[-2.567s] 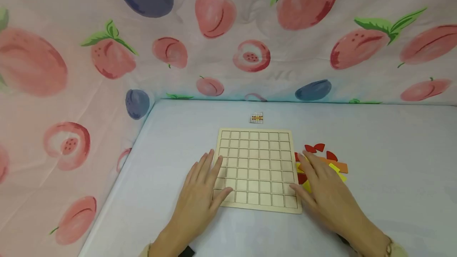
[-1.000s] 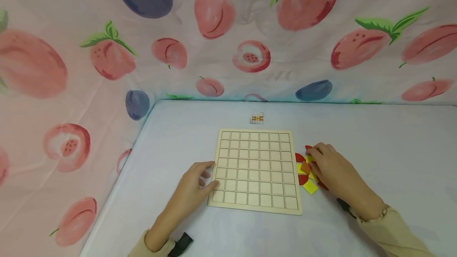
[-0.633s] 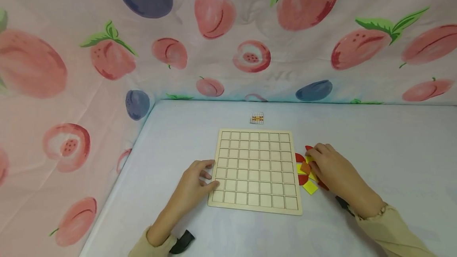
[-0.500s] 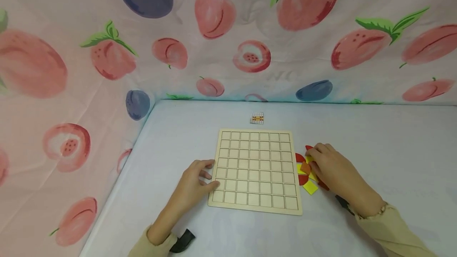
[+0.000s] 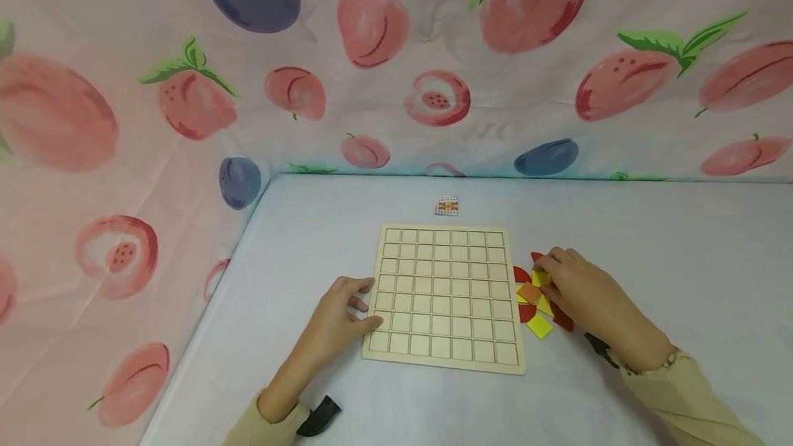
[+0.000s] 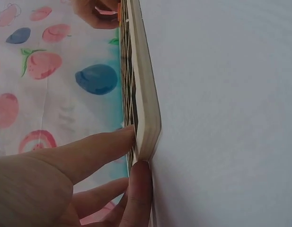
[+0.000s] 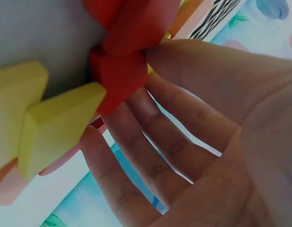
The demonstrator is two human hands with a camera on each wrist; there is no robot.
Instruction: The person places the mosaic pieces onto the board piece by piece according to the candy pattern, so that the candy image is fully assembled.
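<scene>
A wooden board (image 5: pixel 440 305) with a grid of square recesses lies flat on the white table. My left hand (image 5: pixel 337 315) rests against its left edge; one fingertip lies on the top face and another touches the side (image 6: pixel 141 189). Right of the board is a small pile of flat tiles: red rounded tiles (image 5: pixel 522 274), yellow squares (image 5: pixel 540 326) and an orange square (image 5: pixel 529 293). My right hand (image 5: pixel 582 298) is over this pile, hiding part of it. In the right wrist view, my thumb and long, spread fingers touch a red tile (image 7: pixel 119 71).
Behind the board lies a small printed card (image 5: pixel 447 206) with a grid pattern. A fruit-print cloth (image 5: pixel 483 81) hangs along the back and left of the table. Black straps (image 5: pixel 319 416) show at both wrists.
My left hand has drawn back from on top of the board to its left edge. My right hand has come down into the pile; the orange tiles have shifted closer to the board.
</scene>
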